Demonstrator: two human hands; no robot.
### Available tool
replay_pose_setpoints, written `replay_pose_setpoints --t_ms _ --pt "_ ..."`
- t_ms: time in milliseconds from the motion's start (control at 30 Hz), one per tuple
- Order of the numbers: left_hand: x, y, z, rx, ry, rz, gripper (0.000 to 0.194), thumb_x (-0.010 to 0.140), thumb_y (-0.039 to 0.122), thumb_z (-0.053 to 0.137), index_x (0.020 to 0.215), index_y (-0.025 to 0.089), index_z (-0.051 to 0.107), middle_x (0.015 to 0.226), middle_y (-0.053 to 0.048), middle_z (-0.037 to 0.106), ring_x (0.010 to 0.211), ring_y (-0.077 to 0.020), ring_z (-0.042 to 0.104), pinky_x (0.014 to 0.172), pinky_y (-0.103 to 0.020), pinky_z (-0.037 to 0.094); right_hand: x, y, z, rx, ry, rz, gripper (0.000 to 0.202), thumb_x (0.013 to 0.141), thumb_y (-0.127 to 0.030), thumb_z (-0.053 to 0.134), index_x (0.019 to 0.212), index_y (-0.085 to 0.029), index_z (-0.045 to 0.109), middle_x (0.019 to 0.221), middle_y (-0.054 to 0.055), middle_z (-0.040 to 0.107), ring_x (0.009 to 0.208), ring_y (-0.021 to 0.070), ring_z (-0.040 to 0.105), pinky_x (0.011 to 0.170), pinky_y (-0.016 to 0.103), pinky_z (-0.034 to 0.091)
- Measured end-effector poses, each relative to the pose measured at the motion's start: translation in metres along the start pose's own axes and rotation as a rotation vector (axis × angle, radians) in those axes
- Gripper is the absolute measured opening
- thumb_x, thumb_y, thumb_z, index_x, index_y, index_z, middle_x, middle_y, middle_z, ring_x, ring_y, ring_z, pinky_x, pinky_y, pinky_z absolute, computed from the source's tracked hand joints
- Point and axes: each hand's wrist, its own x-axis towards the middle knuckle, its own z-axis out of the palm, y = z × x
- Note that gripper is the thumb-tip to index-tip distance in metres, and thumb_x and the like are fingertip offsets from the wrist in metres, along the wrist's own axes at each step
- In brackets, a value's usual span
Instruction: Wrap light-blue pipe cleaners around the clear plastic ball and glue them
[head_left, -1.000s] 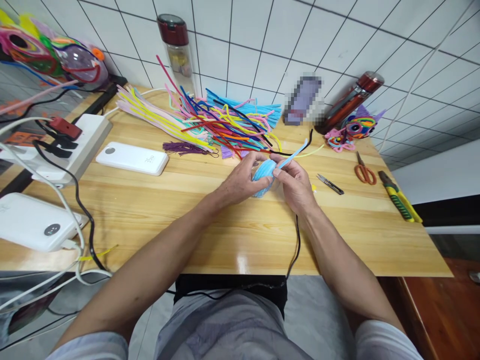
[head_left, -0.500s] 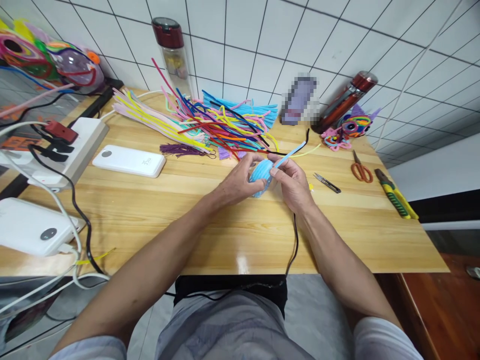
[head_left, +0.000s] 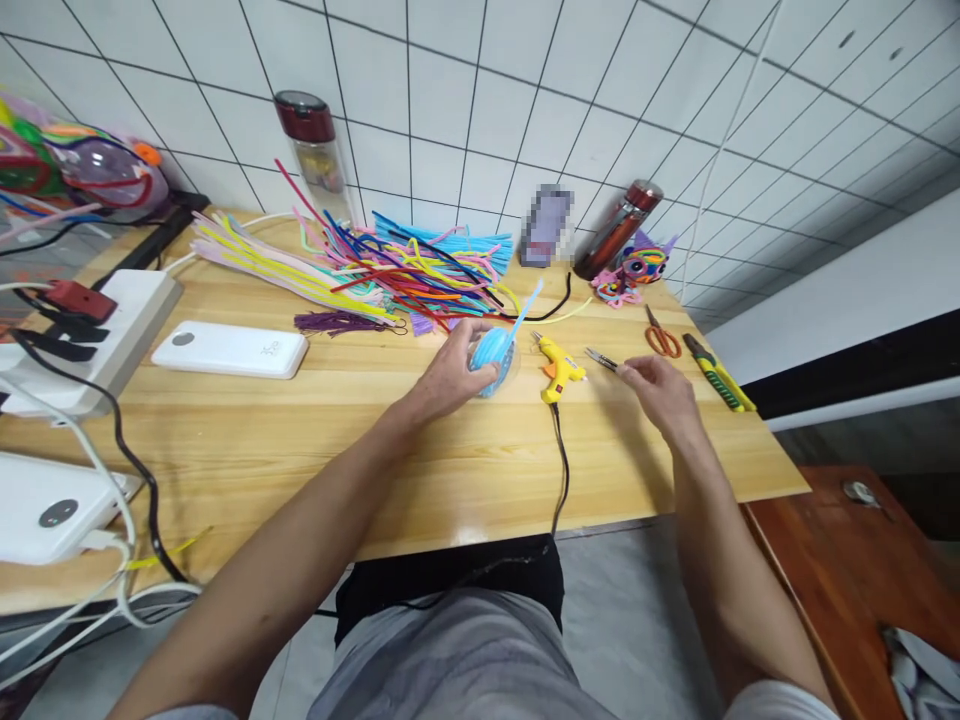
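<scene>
My left hand (head_left: pixel 448 380) grips a ball wound from light blue pipe cleaner (head_left: pixel 491 357), whose loose end sticks up to the right. My right hand (head_left: pixel 659 391) has left the ball and hovers over the table with fingers apart, its fingertips just beside small metal snips (head_left: pixel 602 360). A yellow glue gun (head_left: pixel 559 367) lies between the two hands, its black cord (head_left: pixel 559 470) running off the table's front edge.
A heap of coloured pipe cleaners (head_left: pixel 390 265) lies behind the ball. Orange scissors (head_left: pixel 662 338), yellow-green pliers (head_left: pixel 718 373) and a pipe-cleaner figure (head_left: pixel 637 268) sit at the right. Two bottles (head_left: pixel 315 150) stand at the wall. Power banks (head_left: pixel 229 349), a power strip (head_left: pixel 112 325) and cables are at left.
My right hand let go of the blue pipe cleaner and moved right toward the snips. The glue gun it hid now shows. The view has shifted right.
</scene>
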Motion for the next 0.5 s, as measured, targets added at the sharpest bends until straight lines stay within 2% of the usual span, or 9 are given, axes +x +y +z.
replay_pose_setpoints --t_ms 67,167,233,300,367,433,500 --pt "-0.001 0.000 0.000 0.011 0.004 0.013 0.057 0.079 0.034 0.070 0.132 0.022 0.050 0.140 -0.014 0.064 0.138 -0.0321 0.064 0.121 -0.054 0.052 -0.013 0.007 0.006 -0.069 -0.038 0.015 0.042 0.091 -0.051 0.066 0.113 -0.017 0.077 0.112 0.016 0.083 0.105 0.0350 0.076 0.097 0.050 0.059" --pt "-0.003 0.003 -0.001 0.018 0.004 0.016 0.058 0.080 0.035 0.069 0.133 0.021 0.050 0.144 -0.016 0.062 0.138 -0.0324 0.064 0.119 -0.053 0.053 -0.024 -0.001 0.014 -0.121 -0.029 -0.034 0.050 0.093 -0.040 0.063 0.134 -0.013 0.071 0.142 0.024 0.074 0.137 0.0381 0.066 0.115 0.051 0.051" --pt "-0.003 0.006 -0.002 0.010 0.001 0.015 0.056 0.082 0.035 0.068 0.133 0.021 0.049 0.144 -0.015 0.061 0.136 -0.0309 0.065 0.118 -0.052 0.054 -0.026 -0.014 0.018 -0.145 -0.055 -0.068 0.052 0.096 -0.038 0.061 0.142 -0.013 0.068 0.149 0.023 0.070 0.145 0.0369 0.061 0.119 0.048 0.048" --pt "-0.002 0.008 -0.004 0.017 0.006 0.017 0.055 0.083 0.036 0.069 0.133 0.023 0.048 0.144 -0.013 0.062 0.135 -0.0291 0.066 0.119 -0.051 0.054 -0.026 -0.029 0.022 -0.165 -0.116 -0.068 0.053 0.100 -0.046 0.061 0.143 -0.016 0.069 0.139 0.020 0.077 0.134 0.0361 0.069 0.112 0.047 0.053" --pt "0.001 0.009 -0.005 0.073 0.043 0.035 0.057 0.082 0.037 0.070 0.133 0.024 0.049 0.144 -0.013 0.061 0.137 -0.0300 0.064 0.121 -0.053 0.052 -0.027 -0.043 0.028 -0.198 -0.189 -0.038 0.055 0.101 -0.058 0.060 0.134 -0.017 0.074 0.123 0.020 0.083 0.121 0.0375 0.076 0.104 0.048 0.056" --pt "0.003 0.009 -0.006 0.152 0.065 0.057 0.056 0.082 0.037 0.070 0.133 0.023 0.050 0.142 -0.013 0.062 0.137 -0.0311 0.062 0.123 -0.055 0.050 -0.029 -0.055 0.034 -0.243 -0.247 -0.008 0.062 0.099 -0.071 0.059 0.120 -0.016 0.080 0.116 0.024 0.084 0.119 0.0407 0.077 0.102 0.049 0.055" --pt "0.004 0.009 -0.006 0.222 0.075 0.075 0.054 0.083 0.037 0.069 0.132 0.021 0.051 0.140 -0.014 0.062 0.137 -0.0314 0.062 0.124 -0.055 0.048 -0.029 -0.063 0.039 -0.277 -0.286 0.011 0.072 0.097 -0.078 0.058 0.115 -0.012 0.082 0.119 0.029 0.082 0.124 0.0434 0.076 0.103 0.050 0.055"
